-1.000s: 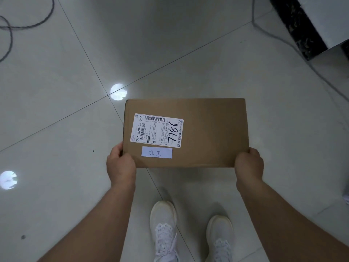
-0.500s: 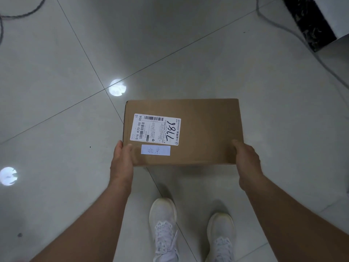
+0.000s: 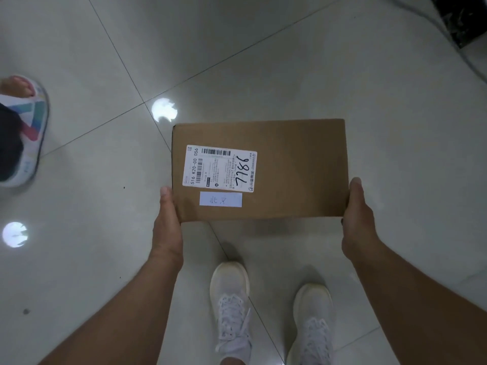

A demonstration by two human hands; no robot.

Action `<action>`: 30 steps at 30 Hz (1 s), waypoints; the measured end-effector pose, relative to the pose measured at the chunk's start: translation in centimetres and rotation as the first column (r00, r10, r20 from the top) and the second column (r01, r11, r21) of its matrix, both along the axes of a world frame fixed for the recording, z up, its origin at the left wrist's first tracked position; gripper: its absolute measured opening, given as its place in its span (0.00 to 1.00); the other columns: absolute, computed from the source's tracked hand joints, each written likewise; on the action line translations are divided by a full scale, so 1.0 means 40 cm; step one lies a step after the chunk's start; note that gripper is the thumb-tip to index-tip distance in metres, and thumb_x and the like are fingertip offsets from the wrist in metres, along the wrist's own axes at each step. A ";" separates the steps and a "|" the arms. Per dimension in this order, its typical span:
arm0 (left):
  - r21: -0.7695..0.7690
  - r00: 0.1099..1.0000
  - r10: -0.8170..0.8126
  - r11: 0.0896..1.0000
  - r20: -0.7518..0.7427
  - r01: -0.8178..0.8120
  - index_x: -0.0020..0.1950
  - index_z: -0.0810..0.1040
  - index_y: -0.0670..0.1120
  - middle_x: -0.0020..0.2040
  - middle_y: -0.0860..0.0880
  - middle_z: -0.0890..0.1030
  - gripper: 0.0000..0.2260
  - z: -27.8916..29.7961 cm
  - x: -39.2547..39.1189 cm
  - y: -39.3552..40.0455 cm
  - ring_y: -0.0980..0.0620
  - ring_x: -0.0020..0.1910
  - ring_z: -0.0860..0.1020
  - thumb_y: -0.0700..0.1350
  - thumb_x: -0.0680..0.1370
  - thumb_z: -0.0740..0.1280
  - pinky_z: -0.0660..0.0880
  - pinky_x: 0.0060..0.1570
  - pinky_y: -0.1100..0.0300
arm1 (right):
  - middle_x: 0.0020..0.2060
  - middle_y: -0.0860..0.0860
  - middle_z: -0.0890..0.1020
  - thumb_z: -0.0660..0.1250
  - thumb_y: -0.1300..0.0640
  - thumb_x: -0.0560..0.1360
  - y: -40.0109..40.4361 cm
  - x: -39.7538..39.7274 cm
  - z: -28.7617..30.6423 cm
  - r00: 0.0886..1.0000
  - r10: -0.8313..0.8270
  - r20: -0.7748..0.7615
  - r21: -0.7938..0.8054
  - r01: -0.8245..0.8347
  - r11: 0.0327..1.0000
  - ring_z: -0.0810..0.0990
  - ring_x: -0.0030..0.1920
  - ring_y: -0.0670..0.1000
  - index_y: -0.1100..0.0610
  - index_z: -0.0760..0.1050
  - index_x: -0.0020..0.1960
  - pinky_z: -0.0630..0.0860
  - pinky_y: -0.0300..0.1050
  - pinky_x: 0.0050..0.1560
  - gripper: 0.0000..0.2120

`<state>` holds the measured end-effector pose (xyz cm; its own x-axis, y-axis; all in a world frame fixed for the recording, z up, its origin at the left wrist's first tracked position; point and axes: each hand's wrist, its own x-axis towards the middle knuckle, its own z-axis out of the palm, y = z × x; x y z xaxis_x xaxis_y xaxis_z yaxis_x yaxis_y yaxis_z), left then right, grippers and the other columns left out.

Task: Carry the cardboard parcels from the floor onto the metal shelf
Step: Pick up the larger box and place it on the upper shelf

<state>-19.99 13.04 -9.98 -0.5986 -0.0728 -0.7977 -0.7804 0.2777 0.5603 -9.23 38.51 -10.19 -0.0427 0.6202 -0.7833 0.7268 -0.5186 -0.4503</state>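
Observation:
A flat brown cardboard parcel (image 3: 295, 167) is held level above the tiled floor, in front of me. It bears a white shipping label with "7786" written on it and a small pale sticker below that. My left hand (image 3: 167, 219) grips the parcel's near left corner. My right hand (image 3: 357, 214) grips its near right corner. The metal shelf is not in view.
My two white sneakers (image 3: 232, 306) stand on the grey floor tiles below the parcel. Another person's foot in a colourful sandal (image 3: 25, 130) is at the left edge. A cable (image 3: 458, 48) and a dark marble base (image 3: 458, 19) lie at the top right.
Another person's foot has come into view at the left edge. The parcel stays held by both hands; the floor beneath has shifted slightly, and my right hand has slid along the parcel's side.

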 end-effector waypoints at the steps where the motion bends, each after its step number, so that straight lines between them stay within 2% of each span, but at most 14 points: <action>1: 0.014 1.000 -0.001 1.000 -0.007 0.001 0.54 0.83 0.61 0.61 0.52 0.84 0.33 0.013 0.000 0.001 0.52 0.64 0.78 0.76 0.65 0.51 0.69 0.69 0.52 | 0.67 0.53 0.75 0.52 0.31 0.71 -0.002 0.001 0.013 1.000 0.005 -0.007 0.010 -0.005 1.000 0.74 0.66 0.56 0.54 0.71 0.69 0.68 0.55 0.69 0.37; 3: 0.026 1.000 -0.004 1.000 -0.020 0.005 0.50 0.84 0.62 0.60 0.52 0.84 0.31 0.043 -0.006 0.004 0.52 0.63 0.79 0.76 0.65 0.51 0.70 0.68 0.52 | 0.68 0.53 0.75 0.52 0.31 0.71 0.002 -0.002 0.047 0.999 0.011 -0.029 0.046 -0.010 0.999 0.74 0.66 0.56 0.54 0.71 0.69 0.68 0.55 0.69 0.37; 7: 0.034 0.994 -0.045 0.998 -0.097 0.048 0.60 0.81 0.60 0.61 0.52 0.84 0.36 0.128 -0.040 0.026 0.50 0.64 0.78 0.79 0.66 0.51 0.68 0.70 0.46 | 0.70 0.55 0.72 0.49 0.35 0.76 0.033 -0.037 0.160 0.996 0.077 -0.036 0.141 -0.072 0.987 0.71 0.68 0.57 0.56 0.69 0.71 0.65 0.56 0.70 0.33; 11: 0.057 0.974 -0.054 0.996 -0.221 0.068 0.56 0.82 0.63 0.60 0.53 0.84 0.31 0.267 -0.095 0.067 0.51 0.64 0.78 0.76 0.69 0.49 0.68 0.71 0.47 | 0.69 0.57 0.72 0.48 0.35 0.76 0.073 -0.082 0.323 0.989 0.130 -0.066 0.237 -0.111 0.965 0.71 0.68 0.58 0.57 0.70 0.70 0.64 0.56 0.70 0.35; 15: 0.118 0.942 -0.073 0.986 -0.328 0.117 0.60 0.80 0.63 0.61 0.55 0.83 0.32 0.437 -0.144 0.107 0.53 0.65 0.77 0.75 0.70 0.48 0.66 0.72 0.47 | 0.68 0.55 0.74 0.50 0.36 0.77 0.113 -0.112 0.508 0.979 0.095 -0.179 0.279 -0.043 0.959 0.73 0.66 0.57 0.57 0.71 0.69 0.67 0.52 0.69 0.32; 18: 0.185 0.919 -0.081 0.969 -0.387 0.163 0.60 0.80 0.64 0.61 0.56 0.83 0.31 0.567 -0.166 0.133 0.53 0.66 0.76 0.76 0.70 0.48 0.64 0.73 0.48 | 0.68 0.55 0.75 0.50 0.36 0.77 0.135 -0.123 0.647 0.963 0.056 -0.263 0.268 0.017 0.963 0.74 0.65 0.56 0.56 0.71 0.70 0.68 0.52 0.68 0.31; 21: 0.222 0.900 -0.092 0.954 -0.426 0.202 0.60 0.81 0.62 0.61 0.54 0.83 0.35 0.701 -0.185 0.160 0.53 0.66 0.77 0.79 0.67 0.49 0.64 0.73 0.47 | 0.66 0.55 0.76 0.50 0.38 0.78 0.152 -0.131 0.783 0.948 0.039 -0.316 0.263 0.048 0.964 0.74 0.64 0.56 0.57 0.71 0.69 0.69 0.50 0.66 0.30; 23: 0.237 0.892 -0.100 0.946 -0.440 0.222 0.59 0.81 0.62 0.61 0.54 0.84 0.34 0.792 -0.193 0.178 0.53 0.66 0.77 0.79 0.67 0.50 0.64 0.73 0.49 | 0.63 0.55 0.78 0.50 0.39 0.78 0.158 -0.132 0.871 0.937 0.025 -0.348 0.263 0.072 0.962 0.76 0.61 0.56 0.57 0.75 0.66 0.71 0.52 0.65 0.29; 27: 0.253 0.876 -0.129 0.929 -0.464 0.271 0.52 0.82 0.65 0.60 0.56 0.84 0.28 0.957 -0.190 0.205 0.58 0.63 0.78 0.74 0.70 0.48 0.68 0.68 0.57 | 0.57 0.52 0.80 0.51 0.38 0.77 0.169 -0.119 1.017 0.924 -0.010 -0.383 0.274 0.124 0.954 0.77 0.56 0.53 0.56 0.78 0.60 0.72 0.46 0.56 0.28; 30: 0.259 0.853 -0.145 0.916 -0.501 0.307 0.53 0.82 0.63 0.60 0.55 0.84 0.28 1.060 -0.182 0.224 0.57 0.63 0.78 0.72 0.71 0.48 0.69 0.65 0.59 | 0.56 0.50 0.80 0.50 0.37 0.76 0.174 -0.104 1.109 0.914 -0.013 -0.405 0.306 0.148 0.941 0.77 0.57 0.52 0.52 0.79 0.57 0.72 0.48 0.60 0.26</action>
